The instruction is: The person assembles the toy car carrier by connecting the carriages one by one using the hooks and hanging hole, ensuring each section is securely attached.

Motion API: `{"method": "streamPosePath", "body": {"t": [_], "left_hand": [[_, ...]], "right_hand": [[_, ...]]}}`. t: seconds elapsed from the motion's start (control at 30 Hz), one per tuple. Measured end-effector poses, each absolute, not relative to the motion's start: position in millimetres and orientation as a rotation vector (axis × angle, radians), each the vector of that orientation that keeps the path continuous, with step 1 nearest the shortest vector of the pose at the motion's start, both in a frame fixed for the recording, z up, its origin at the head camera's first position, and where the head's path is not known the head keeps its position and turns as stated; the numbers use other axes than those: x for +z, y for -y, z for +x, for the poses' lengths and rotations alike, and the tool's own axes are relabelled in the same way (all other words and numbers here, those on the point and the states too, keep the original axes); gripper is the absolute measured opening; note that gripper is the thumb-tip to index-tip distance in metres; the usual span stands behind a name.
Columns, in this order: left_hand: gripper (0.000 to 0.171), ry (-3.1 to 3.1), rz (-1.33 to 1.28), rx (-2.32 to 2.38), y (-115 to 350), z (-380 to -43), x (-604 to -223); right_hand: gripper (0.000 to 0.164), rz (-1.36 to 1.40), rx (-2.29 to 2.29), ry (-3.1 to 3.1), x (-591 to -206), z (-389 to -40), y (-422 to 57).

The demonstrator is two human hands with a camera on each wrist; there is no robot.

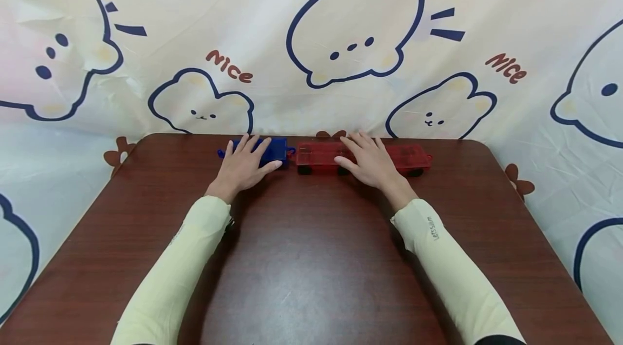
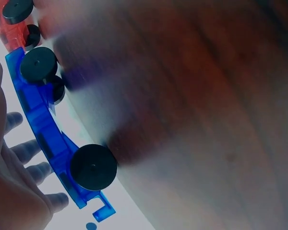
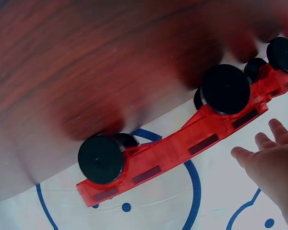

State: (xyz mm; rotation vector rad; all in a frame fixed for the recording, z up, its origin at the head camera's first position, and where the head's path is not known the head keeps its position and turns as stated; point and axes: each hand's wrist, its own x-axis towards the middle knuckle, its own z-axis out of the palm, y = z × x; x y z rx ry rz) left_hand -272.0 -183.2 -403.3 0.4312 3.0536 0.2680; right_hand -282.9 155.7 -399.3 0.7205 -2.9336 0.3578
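Note:
A row of clear plastic toy wagons stands along the far edge of the table. My left hand (image 1: 240, 170), fingers spread and mostly straight, lies over the blue wagon (image 1: 279, 151). In the left wrist view, that blue wagon (image 2: 43, 124) shows black wheels and a small hook at one end. A red wagon (image 1: 316, 157) stands at its right, their ends meeting. My right hand (image 1: 372, 165), fingers spread, reaches over the place where this wagon meets a second red wagon (image 1: 408, 158). From the right wrist, a red wagon (image 3: 177, 148) appears with black wheels on the tabletop.
The brown wooden table (image 1: 302, 258) has rounded far corners. Right behind it hangs a pale cloth (image 1: 272, 37) printed with blue cartoon outlines and the word Nice. Both forearms, in pale yellow sleeves (image 1: 182, 258), stretch across the tabletop.

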Motion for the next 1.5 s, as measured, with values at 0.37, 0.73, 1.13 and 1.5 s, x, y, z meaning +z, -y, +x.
{"method": "streamPosePath", "body": {"t": [0.37,0.73,1.13,1.5], "left_hand": [[0.089,-3.036,0.432,0.259,183,-276,-406],[0.088,-3.026,0.447,0.215,182,-279,-409],[0.088,-3.012,0.456,0.170,183,-284,-408],[0.088,-3.010,0.454,0.192,187,-291,-407]], "right_hand": [[0.070,0.730,0.333,2.949,-402,-285,-141],[0.072,0.754,0.298,2.970,-406,-288,-130],[0.077,0.775,0.270,3.003,-410,-292,-123],[0.080,0.779,0.257,3.027,-413,-299,-117]]}}
